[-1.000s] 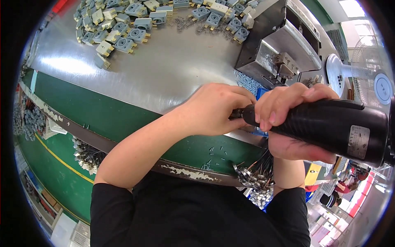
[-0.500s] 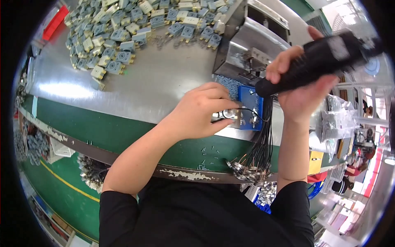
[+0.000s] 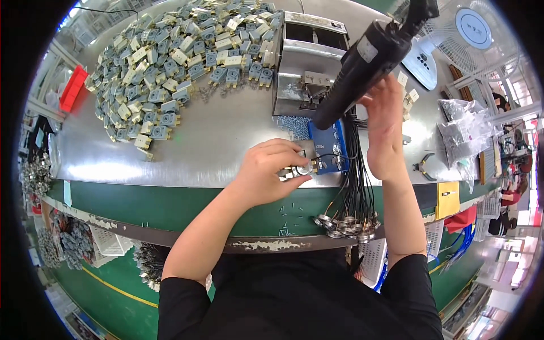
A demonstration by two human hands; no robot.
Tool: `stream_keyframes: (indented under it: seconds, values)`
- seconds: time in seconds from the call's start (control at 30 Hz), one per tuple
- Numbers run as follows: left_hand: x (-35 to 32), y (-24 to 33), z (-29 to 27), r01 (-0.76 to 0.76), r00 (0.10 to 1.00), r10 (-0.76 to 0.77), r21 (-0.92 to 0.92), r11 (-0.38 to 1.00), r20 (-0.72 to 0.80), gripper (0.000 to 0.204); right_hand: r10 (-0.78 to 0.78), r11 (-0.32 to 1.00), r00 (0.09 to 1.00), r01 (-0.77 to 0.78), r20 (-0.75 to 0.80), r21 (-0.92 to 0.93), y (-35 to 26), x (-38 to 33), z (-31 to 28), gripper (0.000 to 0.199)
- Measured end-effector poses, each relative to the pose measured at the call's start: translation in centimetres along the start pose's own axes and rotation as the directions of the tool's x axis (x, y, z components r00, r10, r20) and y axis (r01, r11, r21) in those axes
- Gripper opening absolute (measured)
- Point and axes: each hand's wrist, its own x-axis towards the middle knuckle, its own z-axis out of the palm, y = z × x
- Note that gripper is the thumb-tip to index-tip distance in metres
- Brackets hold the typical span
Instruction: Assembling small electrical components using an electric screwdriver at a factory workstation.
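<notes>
My left hand [image 3: 272,173] pinches a small housing with a round silver piece [image 3: 305,168] and brass-coloured tabs between thumb and fingers. A thin black wire [image 3: 328,154] runs from this housing to the right. Past the hand stands a black cylindrical power screwdriver [image 3: 357,73], tilted, its lower end over a blue tray [image 3: 327,136] of small metal parts. Beside the screwdriver my right hand [image 3: 386,127] is open, with its fingers stretched up and its palm turned toward the tool. Whether the fingertips touch the tool I cannot tell.
A heap of grey and cream housings [image 3: 187,56] covers the far left. Behind the tray stands a metal box fixture [image 3: 309,62], with blue screws [image 3: 293,126] at its foot. Black leads with round metal ends [image 3: 348,224] hang at the front edge. Pliers [image 3: 424,167] lie right.
My right hand has loosened its grip on the power screwdriver and opened beside it. The tool has moved left and turned more upright. My left hand still pinches the housing.
</notes>
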Motion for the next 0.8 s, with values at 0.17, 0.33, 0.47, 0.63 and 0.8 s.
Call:
stream_keyframes:
  seconds: [0.17,0.33,0.47,0.63,0.8]
  values:
    - [-0.2,0.4,0.2,-0.007,1.000,0.006,-0.007,1.000,-0.017,0.030,0.266,0.951,0.953,-0.236,0.141,-0.201,-1.8,-2.7,-3.5,0.039]
    - [-0.2,0.6,0.4,-0.148,0.979,0.158,0.086,0.985,-0.129,0.031,0.223,0.905,0.760,0.072,0.610,-0.420,-3.5,-2.5,-0.6,0.048]
    - [-0.2,0.6,0.5,-0.176,0.940,0.207,0.133,0.975,-0.270,0.034,0.256,0.878,0.748,0.085,0.612,-0.470,-2.9,-3.6,-0.3,0.056]
    - [-0.1,1.2,0.7,-0.188,0.908,0.251,0.209,0.960,-0.335,0.037,0.119,0.808,0.816,0.252,0.566,-0.533,-2.5,-4.3,0.6,0.047]
    - [0.2,1.9,0.6,-0.224,0.910,0.287,0.226,0.948,-0.301,0.038,0.152,0.757,0.785,0.299,0.601,-0.582,-2.4,-4.2,0.1,0.041]
